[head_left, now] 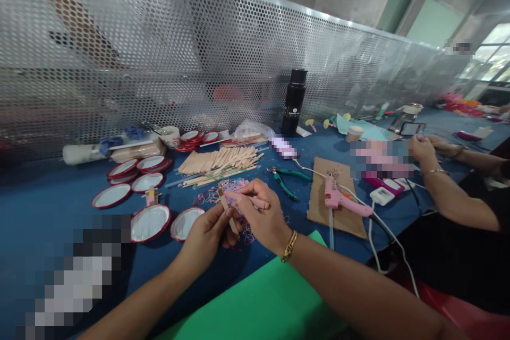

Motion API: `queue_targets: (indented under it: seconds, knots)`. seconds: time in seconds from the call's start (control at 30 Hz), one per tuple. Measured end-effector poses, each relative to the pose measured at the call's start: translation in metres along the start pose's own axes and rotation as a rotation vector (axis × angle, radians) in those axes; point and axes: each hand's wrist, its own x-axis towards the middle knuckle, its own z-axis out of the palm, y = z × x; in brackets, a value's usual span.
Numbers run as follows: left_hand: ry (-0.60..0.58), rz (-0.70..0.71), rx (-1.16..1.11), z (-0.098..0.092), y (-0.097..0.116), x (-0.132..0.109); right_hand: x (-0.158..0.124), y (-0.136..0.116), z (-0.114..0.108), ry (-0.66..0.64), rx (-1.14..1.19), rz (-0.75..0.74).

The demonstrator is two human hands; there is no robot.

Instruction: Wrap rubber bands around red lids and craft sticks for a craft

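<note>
My left hand (pixel 205 236) pinches a flat wooden craft stick (pixel 224 202), which is tilted, its upper end poking out above the fingers. Close against it, my right hand (pixel 268 222) is closed around a slim pink pen-like tool (pixel 258 202), and this tool's tip seems to meet the stick's upper part. Whether the two really touch, I cannot tell. Beneath both hands lies a tangle of colourful thin strands (pixel 249 231). A pile of craft sticks (pixel 223 159) is just beyond, and a red-rimmed white lid (pixel 187 223) sits beside my left hand.
More lids (pixel 111 195) lie left. Green-handled pliers (pixel 285 183) and a pink glue gun (pixel 334 196) on cardboard (pixel 319 170) are to the right, with trailing cables. A black bottle (pixel 295 103) stands behind. Green sheet (pixel 255 303) lies in front. Another person's hands (pixel 426 151) work at right.
</note>
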Motion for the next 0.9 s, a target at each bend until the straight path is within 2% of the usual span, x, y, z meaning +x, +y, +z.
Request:
queue_targets:
  seconds: [0.3,0.5,0.7,0.9]
  knots:
    - [0.002,0.004,-0.005,0.0012,0.0016,0.0005,-0.0008,-0.0021,0.0015,-0.020,0.004,0.009]
    - [0.009,-0.003,0.006,0.0002,0.0001,-0.0003,0.0007,0.0024,-0.0001,0.028,-0.020,-0.001]
    - [-0.003,0.014,0.003,0.0012,0.0003,-0.0010,-0.0010,0.0020,0.0010,-0.033,0.013,0.008]
    - [-0.009,0.012,0.005,0.0008,0.0020,-0.0010,0.0002,0.0045,-0.0002,0.029,-0.033,-0.027]
